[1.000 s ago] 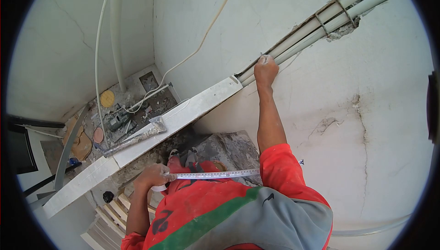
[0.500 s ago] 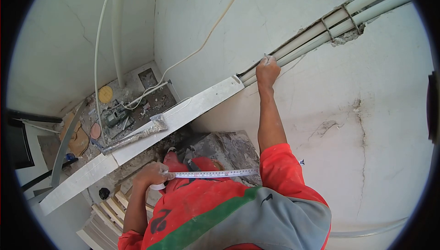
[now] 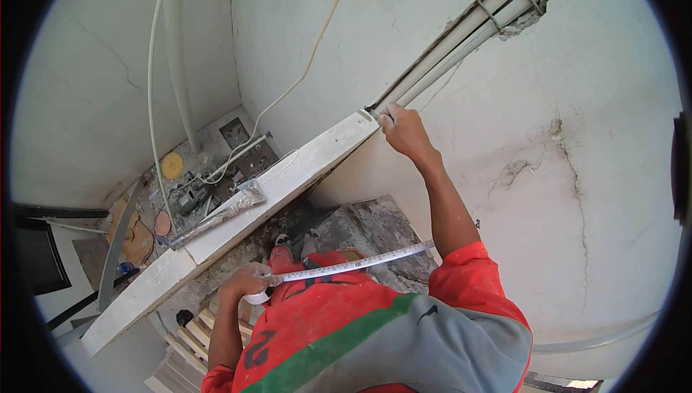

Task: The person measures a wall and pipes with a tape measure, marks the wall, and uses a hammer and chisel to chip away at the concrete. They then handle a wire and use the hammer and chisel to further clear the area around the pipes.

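Observation:
My left hand (image 3: 252, 280) is closed around a tape measure (image 3: 257, 297) low in the view. Its white blade (image 3: 353, 265) stretches right across my red trousers and passes under my right arm. Up at the wall, my right hand (image 3: 404, 130) has its fingers pinched together beside the upper end of a long white ledge (image 3: 274, 180), near the lower end of the pipes (image 3: 461, 36). Something small and thin shows at its fingertips, too small to name.
A dusty long-handled tool (image 3: 216, 216) lies on the ledge. Beyond it are a green power tool (image 3: 192, 197), a yellow disc (image 3: 172, 165) and a loose cable (image 3: 306, 68). Wooden slats (image 3: 189, 346) stand at lower left. The wall (image 3: 533, 198) is cracked.
My right hand has moved down and left along the pipes to the ledge's end. The view has shifted, and the tape blade now slopes up to the right.

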`<act>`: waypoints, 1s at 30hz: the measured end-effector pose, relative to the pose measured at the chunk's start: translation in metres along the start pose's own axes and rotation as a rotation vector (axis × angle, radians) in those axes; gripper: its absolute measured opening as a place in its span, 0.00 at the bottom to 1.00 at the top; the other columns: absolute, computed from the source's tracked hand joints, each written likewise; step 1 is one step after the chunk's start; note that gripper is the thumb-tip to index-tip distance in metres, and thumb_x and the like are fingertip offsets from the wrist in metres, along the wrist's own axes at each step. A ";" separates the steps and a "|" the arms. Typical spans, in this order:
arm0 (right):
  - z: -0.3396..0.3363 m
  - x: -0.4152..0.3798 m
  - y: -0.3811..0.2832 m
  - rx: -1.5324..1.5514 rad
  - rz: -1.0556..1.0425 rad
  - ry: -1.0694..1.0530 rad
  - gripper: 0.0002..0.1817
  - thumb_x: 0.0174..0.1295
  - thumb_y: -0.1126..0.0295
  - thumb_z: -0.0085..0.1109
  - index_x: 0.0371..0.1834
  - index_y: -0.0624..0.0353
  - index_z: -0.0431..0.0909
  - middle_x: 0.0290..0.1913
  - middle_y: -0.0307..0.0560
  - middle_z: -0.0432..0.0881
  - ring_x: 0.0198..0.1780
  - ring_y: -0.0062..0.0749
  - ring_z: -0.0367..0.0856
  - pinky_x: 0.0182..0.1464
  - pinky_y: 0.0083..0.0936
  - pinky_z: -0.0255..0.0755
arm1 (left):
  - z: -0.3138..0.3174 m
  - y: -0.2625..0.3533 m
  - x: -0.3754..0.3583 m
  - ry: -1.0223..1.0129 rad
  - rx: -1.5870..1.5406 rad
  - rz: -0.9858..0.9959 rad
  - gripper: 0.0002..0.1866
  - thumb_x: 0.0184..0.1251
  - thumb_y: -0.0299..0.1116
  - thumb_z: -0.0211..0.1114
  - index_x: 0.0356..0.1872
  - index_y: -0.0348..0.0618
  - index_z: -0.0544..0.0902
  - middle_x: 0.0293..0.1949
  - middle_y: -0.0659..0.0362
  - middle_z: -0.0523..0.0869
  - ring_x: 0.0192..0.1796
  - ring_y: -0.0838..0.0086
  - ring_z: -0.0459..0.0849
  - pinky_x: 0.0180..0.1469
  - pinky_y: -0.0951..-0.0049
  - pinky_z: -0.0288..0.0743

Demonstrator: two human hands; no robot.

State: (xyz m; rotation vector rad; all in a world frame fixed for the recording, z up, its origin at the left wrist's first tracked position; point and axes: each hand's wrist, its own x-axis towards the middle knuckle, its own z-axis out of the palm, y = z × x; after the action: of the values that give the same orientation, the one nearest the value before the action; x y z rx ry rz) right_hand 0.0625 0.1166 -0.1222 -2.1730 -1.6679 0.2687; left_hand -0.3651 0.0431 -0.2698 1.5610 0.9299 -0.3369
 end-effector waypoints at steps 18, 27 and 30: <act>0.030 -0.140 -0.031 0.630 0.252 -0.077 0.07 0.70 0.71 0.52 0.40 0.65 0.76 0.29 0.44 0.82 0.28 0.24 0.79 0.33 0.26 0.73 | 0.010 0.008 0.055 -0.195 -0.314 0.169 0.21 0.65 0.51 0.68 0.27 0.41 0.83 0.25 0.68 0.78 0.32 0.83 0.74 0.35 0.77 0.68; 0.150 -0.139 -0.078 0.763 0.026 -0.250 0.07 0.68 0.71 0.54 0.39 0.64 0.77 0.27 0.42 0.80 0.28 0.23 0.76 0.34 0.26 0.71 | 0.021 0.057 0.064 -0.052 -0.636 0.226 0.29 0.56 0.46 0.77 0.51 0.38 0.77 0.40 0.62 0.80 0.42 0.80 0.76 0.44 0.78 0.71; 0.173 -0.129 -0.060 0.792 0.084 -0.215 0.08 0.67 0.69 0.55 0.39 0.64 0.77 0.32 0.41 0.81 0.33 0.19 0.74 0.38 0.23 0.70 | 0.013 0.081 0.080 0.060 -0.644 0.277 0.34 0.51 0.47 0.80 0.52 0.33 0.75 0.41 0.59 0.81 0.43 0.78 0.78 0.46 0.76 0.71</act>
State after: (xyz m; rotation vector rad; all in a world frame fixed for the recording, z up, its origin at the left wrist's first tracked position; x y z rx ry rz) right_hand -0.0913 0.0383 -0.2654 -1.6353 -1.2507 1.0215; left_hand -0.2526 0.0640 -0.2710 1.0807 0.7526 0.1980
